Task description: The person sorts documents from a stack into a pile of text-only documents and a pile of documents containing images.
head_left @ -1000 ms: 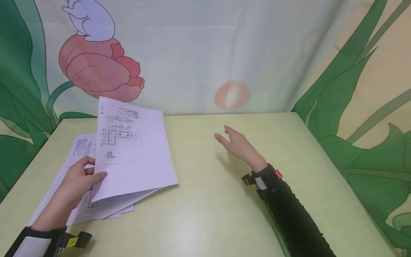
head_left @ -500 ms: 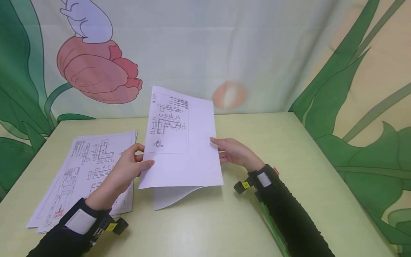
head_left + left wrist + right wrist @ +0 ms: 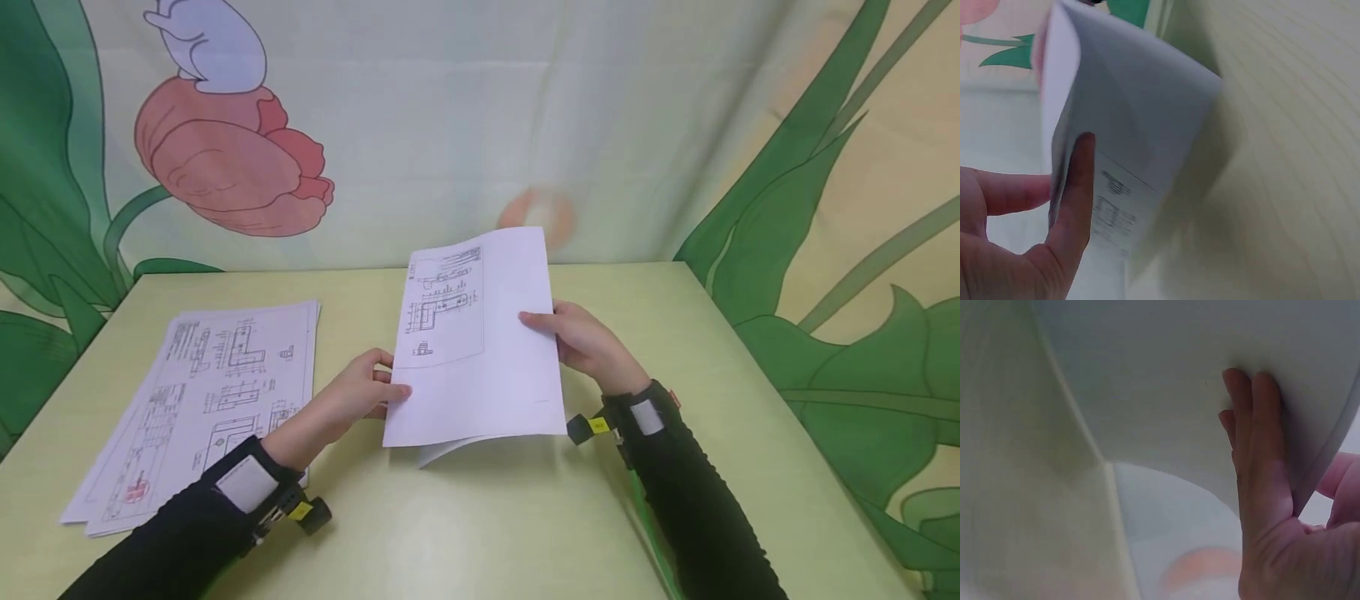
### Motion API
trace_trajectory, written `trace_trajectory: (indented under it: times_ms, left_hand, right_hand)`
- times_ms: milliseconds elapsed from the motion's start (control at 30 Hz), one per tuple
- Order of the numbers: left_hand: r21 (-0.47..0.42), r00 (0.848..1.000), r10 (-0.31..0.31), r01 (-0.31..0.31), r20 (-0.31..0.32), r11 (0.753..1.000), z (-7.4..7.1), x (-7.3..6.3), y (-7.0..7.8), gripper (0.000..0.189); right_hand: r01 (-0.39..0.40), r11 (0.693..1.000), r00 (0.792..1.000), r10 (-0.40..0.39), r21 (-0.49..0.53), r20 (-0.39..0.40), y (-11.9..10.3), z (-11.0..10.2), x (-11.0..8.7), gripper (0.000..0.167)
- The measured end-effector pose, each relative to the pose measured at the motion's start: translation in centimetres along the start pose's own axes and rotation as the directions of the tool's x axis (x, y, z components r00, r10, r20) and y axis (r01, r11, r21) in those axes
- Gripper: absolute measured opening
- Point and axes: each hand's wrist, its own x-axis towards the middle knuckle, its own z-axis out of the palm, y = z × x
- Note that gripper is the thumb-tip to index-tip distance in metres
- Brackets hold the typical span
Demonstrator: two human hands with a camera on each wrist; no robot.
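Observation:
Several white paper sheets (image 3: 510, 350), the front one printed with a technical drawing, are held up over the middle of the table. My left hand (image 3: 352, 396) pinches their lower left edge, thumb in front and fingers behind. At the right edge my right hand (image 3: 592, 343) grips them the same way. In the left wrist view, the left hand (image 3: 1029, 244) has the paper (image 3: 1141, 94) between thumb and fingers, and a rear sheet hangs apart lower down. The right wrist view shows fingers of the right hand (image 3: 1272, 506) lying straight against the back of the paper (image 3: 1147, 381).
A stack of printed drawing sheets (image 3: 225, 375), one with a red stamp, lies on the left of the pale wooden table (image 3: 442, 525). Behind the table hangs a curtain (image 3: 435, 125) with flower and leaf pictures.
The left hand has lifted the sheets off the stack and carried them right. The right hand has come in and taken hold of their right edge. Both have since shifted slightly right.

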Motion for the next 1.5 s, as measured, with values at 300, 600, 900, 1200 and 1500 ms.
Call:
trace_trajectory:
  times_ms: [300, 600, 900, 1200, 1500]
  left_hand:
    - [-0.178, 0.958, 0.007, 0.046, 0.285, 0.983, 4.4, 2.0, 0.5, 0.053]
    - [-0.315, 0.941, -0.015, 0.127, 0.337, 0.940, 8.4, 2.8, 3.2, 0.071]
    - [-0.393, 0.938, 0.098, 0.044, 0.333, 0.918, 10.2, 3.5, 3.1, 0.079]
    - [-0.033, 0.973, 0.228, -0.230, -0.036, 0.973, 10.3, 4.3, 3.2, 0.060]
    - [0.160, 0.981, 0.196, -0.195, 0.011, 0.968, 11.4, 4.0, 3.6, 0.047]
  right_hand:
    - [0.040, 0.999, 0.996, -0.040, 0.013, 0.081, -0.6, -3.1, -2.4, 0.041]
    - [0.040, 0.997, 0.989, -0.050, 0.073, 0.139, -0.8, -6.8, -4.6, 0.032]
    - [0.048, 0.997, 0.992, -0.054, 0.055, 0.117, -0.1, -9.3, -6.0, 0.031]
    - [0.018, 0.966, 0.997, -0.036, -0.256, -0.063, 1.2, -10.8, -6.4, 0.053]
    - [-0.211, 0.803, 0.972, 0.114, -0.557, -0.203, 2.3, -11.8, -7.2, 0.090]
